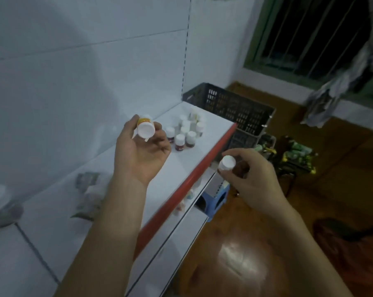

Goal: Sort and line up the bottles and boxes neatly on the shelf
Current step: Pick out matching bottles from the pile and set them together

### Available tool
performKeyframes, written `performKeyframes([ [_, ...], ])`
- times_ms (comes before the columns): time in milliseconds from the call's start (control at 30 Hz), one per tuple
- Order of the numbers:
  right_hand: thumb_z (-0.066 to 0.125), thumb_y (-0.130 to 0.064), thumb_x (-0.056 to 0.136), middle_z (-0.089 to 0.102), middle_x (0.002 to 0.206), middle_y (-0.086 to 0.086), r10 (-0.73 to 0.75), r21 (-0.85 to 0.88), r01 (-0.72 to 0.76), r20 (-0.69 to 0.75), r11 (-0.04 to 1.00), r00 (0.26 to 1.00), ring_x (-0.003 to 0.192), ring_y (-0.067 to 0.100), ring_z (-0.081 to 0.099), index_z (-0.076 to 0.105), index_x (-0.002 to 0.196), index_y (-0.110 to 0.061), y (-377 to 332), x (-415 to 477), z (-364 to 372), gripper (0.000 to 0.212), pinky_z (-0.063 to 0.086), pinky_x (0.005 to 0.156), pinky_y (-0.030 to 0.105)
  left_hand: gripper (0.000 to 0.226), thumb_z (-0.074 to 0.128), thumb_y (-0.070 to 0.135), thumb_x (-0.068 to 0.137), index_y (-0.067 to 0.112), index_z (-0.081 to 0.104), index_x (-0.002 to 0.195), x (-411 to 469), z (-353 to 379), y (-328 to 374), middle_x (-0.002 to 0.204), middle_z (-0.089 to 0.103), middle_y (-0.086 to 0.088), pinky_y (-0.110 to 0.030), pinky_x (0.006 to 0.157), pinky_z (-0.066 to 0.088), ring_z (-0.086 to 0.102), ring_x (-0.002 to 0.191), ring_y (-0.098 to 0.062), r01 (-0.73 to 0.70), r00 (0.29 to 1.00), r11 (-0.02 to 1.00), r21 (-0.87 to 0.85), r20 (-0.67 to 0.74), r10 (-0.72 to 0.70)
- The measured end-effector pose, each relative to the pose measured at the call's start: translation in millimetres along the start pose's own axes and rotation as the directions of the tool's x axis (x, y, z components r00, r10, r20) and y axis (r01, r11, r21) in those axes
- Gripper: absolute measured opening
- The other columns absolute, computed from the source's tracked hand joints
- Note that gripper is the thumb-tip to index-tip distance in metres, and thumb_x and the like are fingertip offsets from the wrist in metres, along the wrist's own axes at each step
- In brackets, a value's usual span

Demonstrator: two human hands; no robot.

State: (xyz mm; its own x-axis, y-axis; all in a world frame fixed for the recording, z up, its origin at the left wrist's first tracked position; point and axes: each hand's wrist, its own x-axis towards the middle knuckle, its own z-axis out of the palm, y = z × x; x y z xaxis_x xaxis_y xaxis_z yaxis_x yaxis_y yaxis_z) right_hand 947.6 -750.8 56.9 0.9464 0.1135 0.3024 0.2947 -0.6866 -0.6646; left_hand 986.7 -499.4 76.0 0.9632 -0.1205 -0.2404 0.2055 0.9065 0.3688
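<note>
The fingers (160, 130) of the left hand (141, 153) are curled round a small orange-labelled bottle (145, 127), its white cap turned toward the camera. The palm faces up, and the hand is held above the white shelf (217, 125), behind the red strip (194, 179) that runs along the shelf's front edge. The fingers (242, 153) of the right hand (254, 181) pinch a dark brown bottle (228, 162) with a white cap, thumb below and forefinger arched over it. This hand is on the room side of the red strip, off the shelf and over the wooden floor (310, 200). Behind the red strip, toward its far end, a cluster of white-capped bottles (186, 131) stands upright on the shelf, packed close, the nearest ones dark red-brown. Also behind the strip, nearer the camera, lie some blurred packets (87, 189); what they are cannot be told. Past the strip's far end sits a black slotted crate (235, 106). Below the strip, on the room side, a blue stool (216, 199) stands on the floor
</note>
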Motion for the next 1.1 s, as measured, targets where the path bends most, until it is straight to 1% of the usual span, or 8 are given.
performKeyframes([
  [200,0.076,-0.027,0.091,0.059,0.107,-0.013,0.002,0.044,-0.006,0.084,0.999,0.996,0.091,0.006,0.059,0.066,0.115,-0.029,55.4,67.7,22.2,0.026,0.050,0.078,0.024,0.016,0.066,0.029,0.091,0.017,0.058,0.096,79.5,-2.1,-19.1,0.084,0.060,-0.005,-0.025,0.061,0.036,0.053,0.066,-0.016,0.016,0.962,0.987,0.160,-0.273,0.029],
  [333,0.076,-0.022,0.090,0.062,0.105,-0.009,-0.020,0.043,0.013,0.181,0.999,0.983,0.084,0.004,0.061,0.065,0.110,-0.029,89.0,127.7,44.2,0.024,0.048,0.075,0.019,0.009,0.069,0.024,0.092,0.025,0.064,0.100,101.5,-26.6,-27.2,0.098,0.068,0.002,-0.028,0.068,0.036,0.059,0.083,-0.015,-0.073,0.868,0.915,0.396,-0.426,0.254],
  [400,0.076,-0.023,0.089,0.061,0.108,-0.006,-0.039,0.005,0.039,0.276,0.999,0.960,0.080,0.008,0.062,0.064,0.111,-0.030,108.1,153.6,56.7,0.026,0.052,0.077,0.026,0.011,0.070,0.019,0.093,0.027,0.065,0.099,107.5,-35.9,-36.6,0.105,0.072,0.004,-0.030,0.072,0.040,0.064,0.091,-0.014,-0.112,0.800,0.724,0.681,-0.371,0.472],
  [500,0.076,-0.026,0.088,0.060,0.113,-0.004,-0.110,-0.009,0.126,0.427,0.992,0.897,0.080,0.010,0.062,0.059,0.123,-0.031,124.1,183.1,64.6,0.039,0.056,0.079,0.037,0.023,0.077,0.015,0.087,0.027,0.062,0.099,113.7,-48.3,-48.6,0.101,0.069,0.010,-0.022,0.071,0.047,0.061,0.079,-0.005,-0.030,0.672,0.127,0.991,-0.074,0.737],
  [600,0.076,-0.031,0.087,0.055,0.113,-0.008,-0.214,0.036,0.224,0.474,0.974,0.854,0.081,0.008,0.059,0.050,0.126,-0.036,128.9,203.1,56.6,0.047,0.054,0.077,0.037,0.026,0.075,0.020,0.086,0.030,0.060,0.105,119.7,-47.4,-52.3,0.103,0.065,0.010,-0.019,0.068,0.045,0.061,0.078,-0.003,0.169,0.735,-0.218,0.961,0.024,0.677],
  [767,0.071,-0.032,0.089,0.052,0.103,-0.013,-0.447,0.172,0.419,0.474,0.892,0.758,0.077,0.003,0.055,0.052,0.123,-0.036,102.2,236.4,53.8,0.038,0.045,0.069,0.023,0.047,0.079,0.030,0.084,0.030,0.057,0.126,108.4,-34.8,-64.7,0.120,0.058,0.008,-0.036,0.082,0.052,0.060,0.093,-0.012,0.341,0.710,-0.334,0.879,-0.007,0.704],
  [1000,0.066,-0.034,0.092,0.053,0.099,-0.013,-0.695,0.449,0.543,0.575,0.710,0.433,0.084,0.002,0.054,0.054,0.121,-0.035,18.7,210.2,119.7,0.031,0.038,0.071,0.016,0.040,0.074,0.011,0.081,0.030,0.063,0.115,-12.1,-46.4,-50.2,0.106,0.063,0.011,-0.035,0.079,0.054,0.061,0.084,-0.009,0.561,0.293,-0.095,0.822,-0.090,0.952],
  [1100,0.069,-0.036,0.090,0.053,0.119,-0.006,-0.744,0.581,0.493,0.622,0.647,0.244,0.104,0.010,0.053,0.048,0.131,-0.034,-10.4,172.6,158.5,0.046,0.044,0.087,0.028,0.058,0.070,0.003,0.076,0.029,0.057,0.126,-50.8,-60.0,-39.6,0.120,0.058,0.002,-0.040,0.084,0.047,0.055,0.108,-0.024,0.746,0.238,-0.091,0.660,-0.136,0.962],
])
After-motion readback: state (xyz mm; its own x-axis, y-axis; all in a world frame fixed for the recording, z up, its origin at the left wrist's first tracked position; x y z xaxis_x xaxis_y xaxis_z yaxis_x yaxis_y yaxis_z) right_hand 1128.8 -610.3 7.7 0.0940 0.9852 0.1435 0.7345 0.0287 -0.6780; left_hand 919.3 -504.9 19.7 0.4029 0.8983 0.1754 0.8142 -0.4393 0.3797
